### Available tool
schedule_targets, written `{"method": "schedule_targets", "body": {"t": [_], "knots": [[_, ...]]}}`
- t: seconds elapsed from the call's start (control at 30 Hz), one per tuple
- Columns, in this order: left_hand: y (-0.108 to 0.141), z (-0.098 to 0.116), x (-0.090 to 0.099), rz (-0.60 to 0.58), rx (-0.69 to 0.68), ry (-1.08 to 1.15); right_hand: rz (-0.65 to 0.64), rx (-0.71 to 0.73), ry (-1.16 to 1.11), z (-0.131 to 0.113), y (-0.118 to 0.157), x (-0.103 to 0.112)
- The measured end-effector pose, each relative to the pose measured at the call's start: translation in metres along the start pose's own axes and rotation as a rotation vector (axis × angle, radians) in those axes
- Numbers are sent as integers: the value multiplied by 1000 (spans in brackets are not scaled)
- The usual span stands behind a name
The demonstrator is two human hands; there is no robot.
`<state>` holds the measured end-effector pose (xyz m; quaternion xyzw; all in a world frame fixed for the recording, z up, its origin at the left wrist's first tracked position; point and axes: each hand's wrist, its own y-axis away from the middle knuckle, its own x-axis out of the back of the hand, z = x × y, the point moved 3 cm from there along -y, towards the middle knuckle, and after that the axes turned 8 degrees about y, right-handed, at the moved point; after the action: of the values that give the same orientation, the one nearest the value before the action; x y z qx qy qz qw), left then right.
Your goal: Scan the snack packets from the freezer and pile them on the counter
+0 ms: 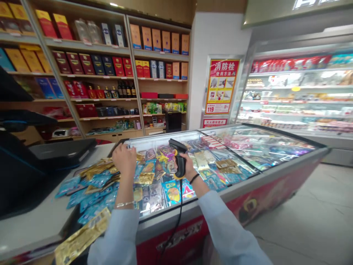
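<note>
The right hand (pixel 187 165) grips a barcode scanner (pixel 176 156), while the left hand (pixel 124 160) curls, its hold unclear, above packets (pixel 145 178) heaped across the freezer (pixel 275 169).

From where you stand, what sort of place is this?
Probably a small convenience store: a glass-topped freezer, a refrigerated display case, shelves of boxed goods and bottles, and a corded barcode scanner in the right hand.

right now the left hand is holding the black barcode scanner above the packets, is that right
Not the left hand. The head view shows the right hand holding the black barcode scanner above the packets. The left hand does not hold it.
</note>
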<state>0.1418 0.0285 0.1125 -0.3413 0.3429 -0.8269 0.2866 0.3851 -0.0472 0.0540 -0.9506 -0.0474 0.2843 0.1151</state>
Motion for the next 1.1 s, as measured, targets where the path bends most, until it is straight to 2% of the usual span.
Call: {"method": "schedule_targets", "body": {"t": [0.1, 0.2, 0.37, 0.47, 0.57, 0.7, 0.9, 1.1], "knots": [[6, 45, -21, -42, -57, 81, 74, 88, 19, -43, 17, 30], [23, 97, -49, -137, -119, 162, 163, 143, 60, -80, 39, 70], [78, 181, -106, -371, -234, 277, 352, 234, 112, -122, 85, 145], [115, 215, -142, -521, -285, 329, 431, 251, 113, -132, 110, 185], [144, 232, -173, -626, -316, 387, 490, 233, 113, -132, 127, 217], [172, 237, -201, -735, -309, 404, 553, 207, 121, -130, 138, 248], [210, 240, -218, -891, -339, 386, 619, 222, 141, -129, 145, 278], [233, 255, -235, -954, -325, 369, 631, 285, 159, -126, 149, 286]]}}
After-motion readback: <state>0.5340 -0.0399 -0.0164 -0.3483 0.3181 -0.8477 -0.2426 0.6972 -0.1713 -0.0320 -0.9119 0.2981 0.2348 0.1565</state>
